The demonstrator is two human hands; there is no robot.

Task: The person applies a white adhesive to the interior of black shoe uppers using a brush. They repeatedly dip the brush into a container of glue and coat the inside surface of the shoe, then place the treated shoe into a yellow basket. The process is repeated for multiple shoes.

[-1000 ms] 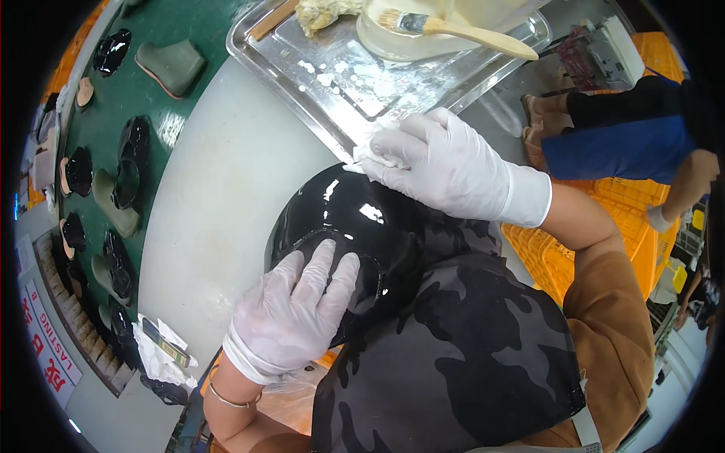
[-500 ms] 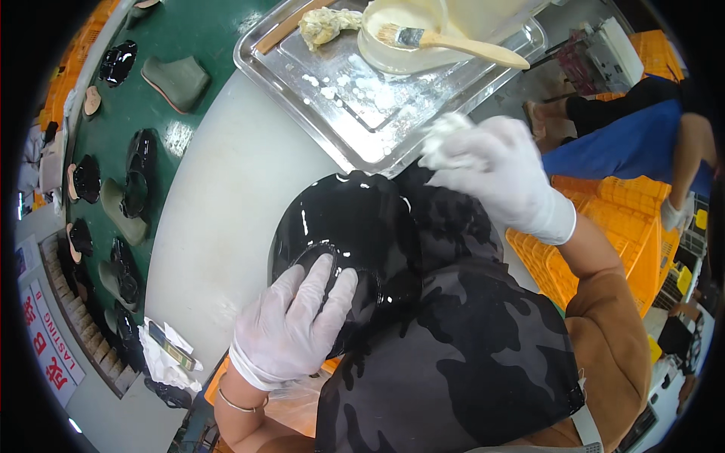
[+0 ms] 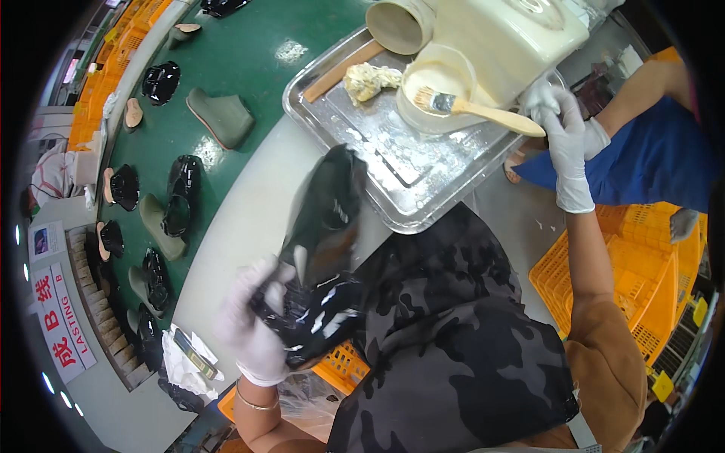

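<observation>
My gloved left hand [image 3: 253,325] grips a glossy black shoe upper [image 3: 325,313] by its lower left side, above my lap. The upper stands tilted and is partly blurred; its far end rises toward the tray. My gloved right hand [image 3: 568,147] pinches a crumpled white cloth [image 3: 538,98] beside the tray's right edge, close to the tip of a wooden brush handle [image 3: 502,121]. That brush rests across a round tub [image 3: 423,113] of pale glue. Under the tub lies a metal tray [image 3: 415,223] spotted with white drips.
A cream jug [image 3: 521,38] stands behind the tub. A dried yellowish lump [image 3: 368,81] and a wooden stick [image 3: 343,72] lie on the tray. A green conveyor [image 3: 260,83] carries shoe parts at left. A co-worker's arm [image 3: 649,94] and orange crates [image 3: 627,264] are at right.
My right hand has moved away from the shoe upper, up and right toward the tray's edge with the cloth. My left hand has lifted and turned the upper. The view has shifted.
</observation>
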